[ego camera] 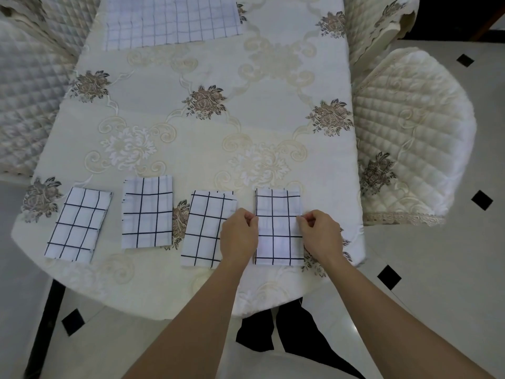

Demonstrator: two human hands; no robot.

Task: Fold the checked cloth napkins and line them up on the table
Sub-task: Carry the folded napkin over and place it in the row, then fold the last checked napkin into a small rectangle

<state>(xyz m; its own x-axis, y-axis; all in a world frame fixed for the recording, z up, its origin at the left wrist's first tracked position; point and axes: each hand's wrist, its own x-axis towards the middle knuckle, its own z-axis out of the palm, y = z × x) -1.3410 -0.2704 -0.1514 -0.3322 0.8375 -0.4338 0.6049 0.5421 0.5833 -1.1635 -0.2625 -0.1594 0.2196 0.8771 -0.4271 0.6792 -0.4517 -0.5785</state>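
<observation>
Several folded white napkins with dark checks lie in a row near the table's front edge: the far-left napkin (78, 224), the second napkin (147, 213), the third napkin (203, 228) and the rightmost napkin (278, 228). My left hand (239, 235) pinches the left edge of the rightmost napkin and covers part of the third napkin. My right hand (321, 232) pinches its right edge. That napkin lies flat on the cloth. An unfolded checked cloth (172, 20) is spread at the far end of the table.
The table (213, 138) wears a cream tablecloth with embroidered flowers. Quilted chairs stand at the right (410, 132), at the far right (379, 20) and at the left (24, 91). The rightmost napkin lies close to the table's right edge. Pale tiled floor surrounds the table.
</observation>
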